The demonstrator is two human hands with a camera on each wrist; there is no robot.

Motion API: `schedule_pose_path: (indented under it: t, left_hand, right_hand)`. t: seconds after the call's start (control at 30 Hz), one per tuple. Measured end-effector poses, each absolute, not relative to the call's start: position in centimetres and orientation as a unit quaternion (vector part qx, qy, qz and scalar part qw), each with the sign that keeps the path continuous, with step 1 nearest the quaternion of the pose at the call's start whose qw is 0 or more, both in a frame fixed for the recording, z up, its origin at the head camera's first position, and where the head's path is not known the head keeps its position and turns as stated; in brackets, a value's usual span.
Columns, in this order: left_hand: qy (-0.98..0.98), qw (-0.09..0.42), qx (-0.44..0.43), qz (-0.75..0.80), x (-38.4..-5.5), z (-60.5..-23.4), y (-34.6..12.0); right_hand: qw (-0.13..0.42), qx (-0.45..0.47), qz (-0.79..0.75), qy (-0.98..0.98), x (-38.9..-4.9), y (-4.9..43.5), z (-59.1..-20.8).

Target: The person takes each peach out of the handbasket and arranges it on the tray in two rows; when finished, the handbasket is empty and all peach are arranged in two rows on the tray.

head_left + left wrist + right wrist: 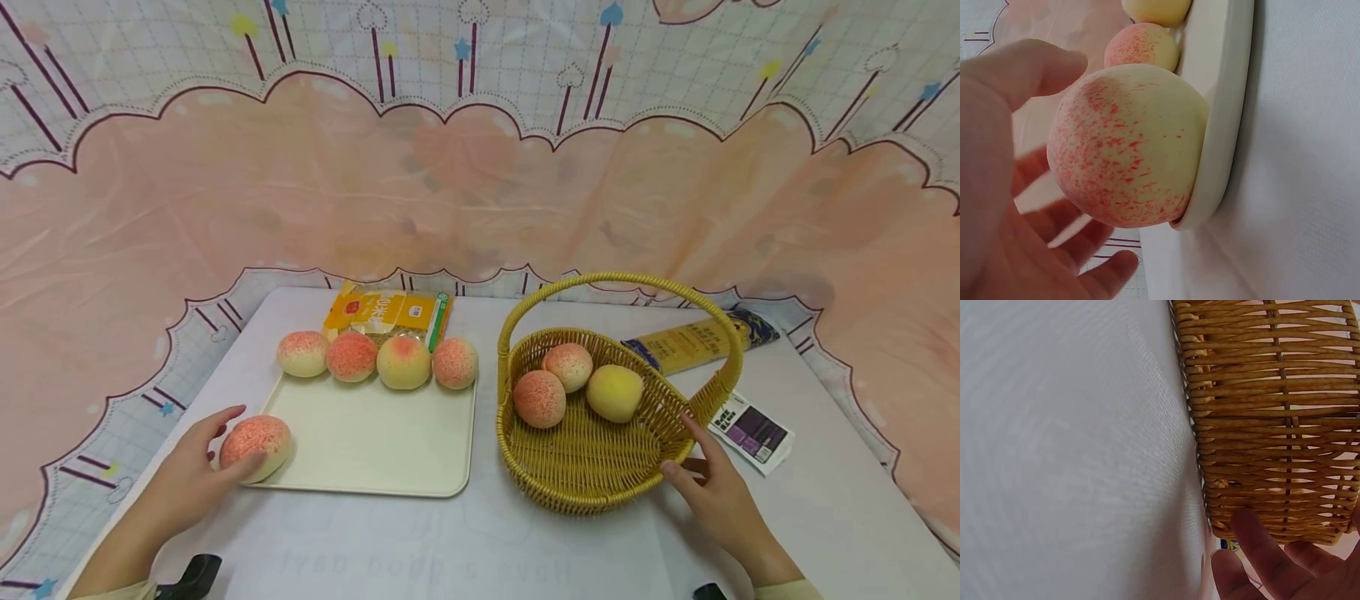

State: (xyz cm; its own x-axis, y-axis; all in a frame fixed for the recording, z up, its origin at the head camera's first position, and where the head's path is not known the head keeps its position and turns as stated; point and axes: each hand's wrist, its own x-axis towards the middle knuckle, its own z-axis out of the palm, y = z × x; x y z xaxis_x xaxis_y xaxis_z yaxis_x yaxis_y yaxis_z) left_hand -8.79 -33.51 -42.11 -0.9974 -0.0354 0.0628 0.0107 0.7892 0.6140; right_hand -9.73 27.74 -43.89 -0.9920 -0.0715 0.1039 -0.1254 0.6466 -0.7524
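Note:
In the head view my left hand (197, 471) reaches around a red-speckled peach (258, 446) at the front left corner of a cream tray (375, 446). The left wrist view shows the thumb and spread fingers apart from this peach (1129, 147). At the right side of a yellow wicker basket (577, 492) is my right hand (716, 492), its fairly straight fingers (1266, 556) against the woven wall (1272, 444). Two reddish peaches (540, 399) and a yellow one (615, 393) lie inside the basket.
Several peaches (405, 362) line the tray's back edge, before an orange food packet (390, 312). Behind the basket lies a long yellow and blue packet (682, 346). To its right is a small white and purple packet (753, 433). The basket's tall handle (622, 279) arches upward.

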Motion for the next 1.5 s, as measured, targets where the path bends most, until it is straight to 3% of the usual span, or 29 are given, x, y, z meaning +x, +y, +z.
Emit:
schedule_pose_path:
  t: [0.9, 1.1, 1.33, 1.5]
  left_hand:
    - [-0.951, 0.013, 0.016, -0.308, -8.8, -41.9, -33.1]
    - [-0.953, 0.032, 0.004, -0.302, -8.8, -42.0, -33.2]
    - [-0.945, 0.102, -0.027, -0.309, -8.7, -41.3, -32.4]
    - [-0.941, 0.125, -0.037, -0.311, -8.6, -39.7, -30.7]
  right_hand:
    - [0.033, 0.055, 0.421, -0.905, -9.6, 27.7, -44.0]
    - [0.034, 0.056, 0.419, -0.905, -9.7, 27.7, -44.1]
    - [0.032, 0.056, 0.421, -0.905, -9.7, 27.8, -44.0]
    - [0.033, 0.057, 0.420, -0.905, -9.7, 27.8, -44.0]
